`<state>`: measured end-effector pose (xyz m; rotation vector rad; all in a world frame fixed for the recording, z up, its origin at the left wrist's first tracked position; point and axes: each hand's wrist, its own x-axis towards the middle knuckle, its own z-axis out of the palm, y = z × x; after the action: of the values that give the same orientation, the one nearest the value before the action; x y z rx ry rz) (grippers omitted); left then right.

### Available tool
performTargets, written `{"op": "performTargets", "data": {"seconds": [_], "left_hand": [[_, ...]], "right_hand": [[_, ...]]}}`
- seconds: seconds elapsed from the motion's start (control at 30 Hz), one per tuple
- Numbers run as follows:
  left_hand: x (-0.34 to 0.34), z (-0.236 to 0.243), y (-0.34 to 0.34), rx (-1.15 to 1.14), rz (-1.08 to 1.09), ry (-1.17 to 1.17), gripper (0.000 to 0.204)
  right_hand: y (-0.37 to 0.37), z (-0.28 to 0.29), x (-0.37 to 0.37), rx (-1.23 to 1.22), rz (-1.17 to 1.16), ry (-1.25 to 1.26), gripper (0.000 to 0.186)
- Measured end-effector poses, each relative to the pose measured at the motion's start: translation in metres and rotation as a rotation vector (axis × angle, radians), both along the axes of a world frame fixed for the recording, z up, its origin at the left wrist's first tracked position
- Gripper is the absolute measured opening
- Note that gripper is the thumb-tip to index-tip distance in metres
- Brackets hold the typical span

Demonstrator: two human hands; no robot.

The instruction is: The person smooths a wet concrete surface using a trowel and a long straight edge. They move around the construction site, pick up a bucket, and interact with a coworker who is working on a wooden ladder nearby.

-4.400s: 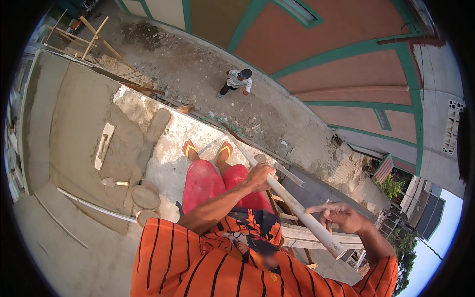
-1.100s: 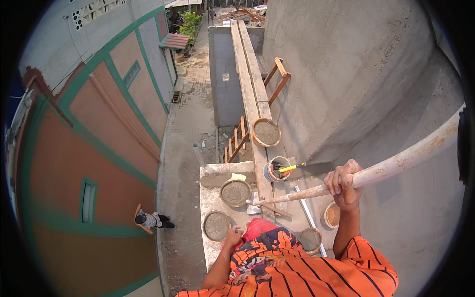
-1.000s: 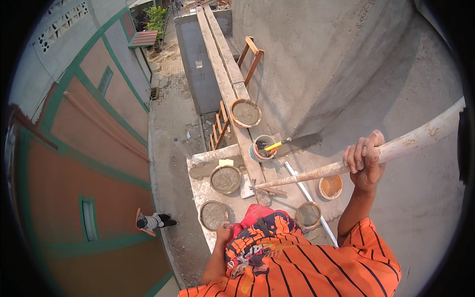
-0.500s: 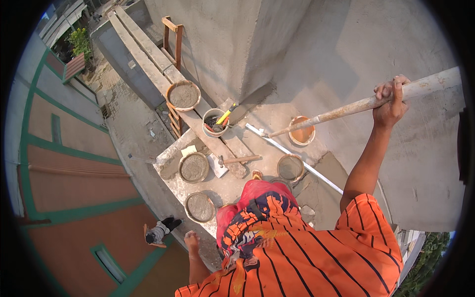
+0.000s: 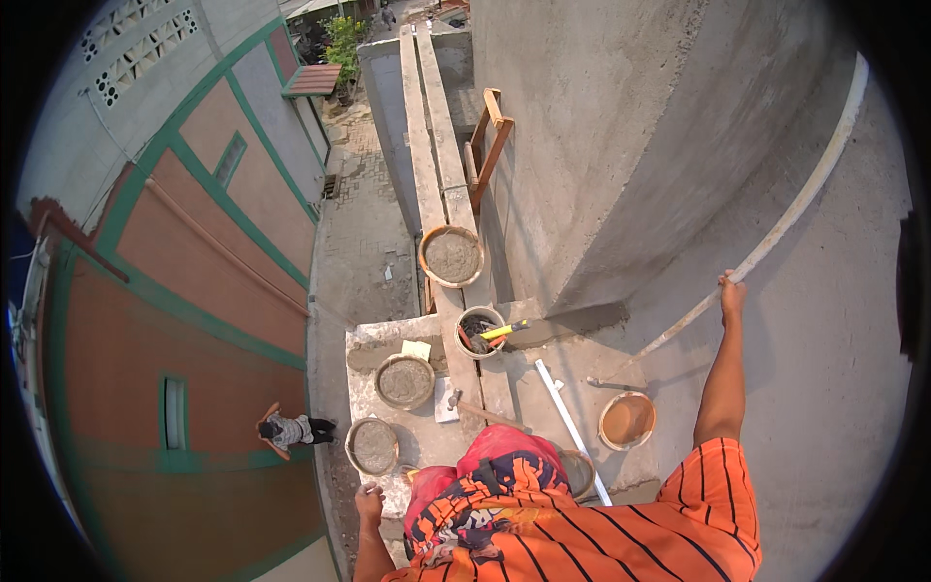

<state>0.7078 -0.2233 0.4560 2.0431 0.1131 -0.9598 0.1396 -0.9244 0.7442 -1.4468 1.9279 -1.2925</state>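
Observation:
My right hand (image 5: 732, 294), out to the right with the arm stretched, is closed around a long pale pole (image 5: 797, 206) smeared with cement. The pole slants along the grey wall, its lower end near a bucket with an orange-brown inside (image 5: 628, 421). My left hand (image 5: 369, 502) hangs low on the left with curled fingers, and nothing shows in it. Closest to it is a basin of wet mortar (image 5: 372, 446). Past that stand another mortar basin (image 5: 404, 381) and a hammer (image 5: 490, 414). A white straightedge (image 5: 574, 434) lies on the platform to the right.
Two planks (image 5: 433, 145) run forward, carrying a mortar basin (image 5: 452, 256) and a tool bucket (image 5: 480, 333). A wooden frame (image 5: 493, 145) leans by the plastered wall (image 5: 582, 126). Left of the platform edge is a drop to a lane, where a person (image 5: 291, 429) is seen.
The view has swung left, so the planks and lane now run more straight ahead. My right hand still grips the pole, which now stands steeper against the wall. My left hand stays low.

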Motion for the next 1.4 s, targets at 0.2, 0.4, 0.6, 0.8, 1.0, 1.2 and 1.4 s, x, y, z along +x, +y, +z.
{"op": "performTargets", "data": {"seconds": [0.2,0.4,0.6,0.8,1.0,1.2,1.4], "left_hand": [[-0.139,0.008,0.068,0.061,0.348,0.071,0.026],[-0.230,0.010,0.056,0.179,0.452,0.002,0.020],[-0.260,0.027,0.037,0.416,0.429,-0.038,0.017],[-0.302,-0.035,0.091,0.108,0.684,-0.015,0.022],[-0.289,-0.022,0.122,0.040,0.916,0.079,0.028],[-0.297,-0.010,0.144,0.081,1.129,0.117,0.027],[-0.325,-0.026,0.090,-0.035,1.399,0.200,0.032]], "right_hand": [[-0.098,-0.040,0.000,0.138,-0.125,0.249,0.055],[-0.100,-0.151,-0.011,0.346,-0.004,-0.048,0.039],[0.135,-0.278,0.183,1.173,0.966,0.210,0.030],[0.333,-0.218,0.352,1.227,1.726,0.198,0.034],[0.343,-0.213,0.439,1.092,1.648,0.457,0.030],[0.339,-0.220,0.507,1.111,1.659,0.536,0.022],[0.387,-0.249,0.591,1.004,1.885,0.893,0.024]]}}
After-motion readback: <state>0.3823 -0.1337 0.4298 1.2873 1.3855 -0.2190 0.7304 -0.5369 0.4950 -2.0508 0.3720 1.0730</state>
